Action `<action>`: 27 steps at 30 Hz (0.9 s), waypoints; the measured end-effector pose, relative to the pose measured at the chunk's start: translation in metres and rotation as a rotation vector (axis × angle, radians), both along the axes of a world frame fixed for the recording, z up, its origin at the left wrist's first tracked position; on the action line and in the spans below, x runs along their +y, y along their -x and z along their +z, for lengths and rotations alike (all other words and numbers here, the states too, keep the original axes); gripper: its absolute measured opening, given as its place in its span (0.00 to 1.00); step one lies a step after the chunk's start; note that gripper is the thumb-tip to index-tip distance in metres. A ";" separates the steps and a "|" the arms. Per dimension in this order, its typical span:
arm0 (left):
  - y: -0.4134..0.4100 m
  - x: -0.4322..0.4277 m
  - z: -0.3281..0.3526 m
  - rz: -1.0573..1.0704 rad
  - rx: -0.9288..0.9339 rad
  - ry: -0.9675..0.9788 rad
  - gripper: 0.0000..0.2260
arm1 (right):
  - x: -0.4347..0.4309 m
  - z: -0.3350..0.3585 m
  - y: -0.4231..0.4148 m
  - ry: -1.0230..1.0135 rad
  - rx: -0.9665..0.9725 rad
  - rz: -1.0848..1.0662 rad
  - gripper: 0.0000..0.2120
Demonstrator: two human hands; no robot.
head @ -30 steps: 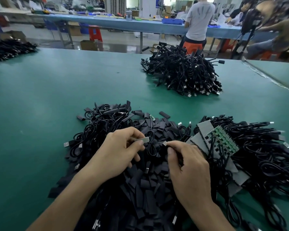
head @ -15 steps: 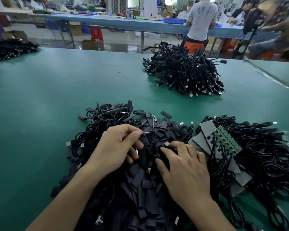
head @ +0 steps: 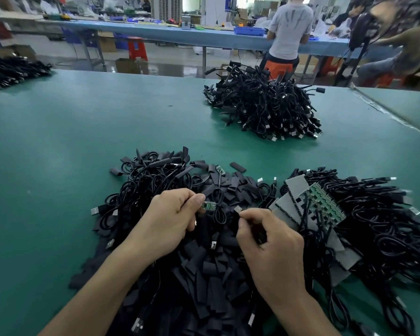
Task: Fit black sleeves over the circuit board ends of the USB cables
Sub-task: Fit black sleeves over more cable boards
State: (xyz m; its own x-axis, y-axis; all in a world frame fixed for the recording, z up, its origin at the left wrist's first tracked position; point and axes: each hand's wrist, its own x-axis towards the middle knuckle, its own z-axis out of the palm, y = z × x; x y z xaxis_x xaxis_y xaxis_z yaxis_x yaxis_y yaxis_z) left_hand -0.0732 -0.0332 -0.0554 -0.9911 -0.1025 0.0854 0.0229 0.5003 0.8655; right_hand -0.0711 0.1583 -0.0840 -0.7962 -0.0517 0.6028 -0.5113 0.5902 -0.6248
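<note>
1. Black sleeve (head: 238, 209), or what we take for one, sits pinched in the curled fingers (head: 249, 215) of our right hand (head: 272, 246), above the heap in front of us.
2. Our left hand (head: 170, 219) pinches a small green circuit board (head: 209, 206) between thumb and forefinger. The board is bare and just beside the sleeve, not inside it.
3. We judge this piece lined up but not yet fitted: the sleeve has yet to slide over the board.
4. Under both hands lies a heap of loose sleeves (head: 204, 275) tangled with USB cables (head: 141, 190), so plenty remains.
5. To the right, a cable pile (head: 378, 226) carries a green board panel (head: 323, 207) and grey sheets (head: 296, 187), apparently untouched stock.
6. Farther across the green desk (head: 58, 141), a far pile (head: 264, 110) may be finished work, but we cannot tell.
</note>
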 end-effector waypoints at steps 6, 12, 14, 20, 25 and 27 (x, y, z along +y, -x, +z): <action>0.001 -0.002 -0.005 -0.106 -0.094 0.086 0.08 | 0.003 0.000 0.000 -0.167 -0.028 0.077 0.21; 0.000 -0.002 -0.002 -0.120 -0.035 0.089 0.12 | 0.003 -0.004 0.002 -0.135 0.015 0.048 0.10; -0.001 0.000 -0.001 -0.171 -0.054 0.059 0.13 | 0.005 -0.003 0.003 0.009 0.062 0.078 0.05; -0.004 0.007 0.003 -0.246 -0.045 -0.124 0.15 | 0.004 -0.001 0.003 0.163 0.038 0.220 0.04; -0.005 0.006 0.003 -0.257 -0.016 -0.130 0.15 | 0.004 0.003 0.001 0.238 -0.030 0.272 0.03; -0.005 0.005 0.002 -0.257 -0.006 -0.166 0.15 | 0.005 0.002 0.002 0.224 -0.035 0.264 0.05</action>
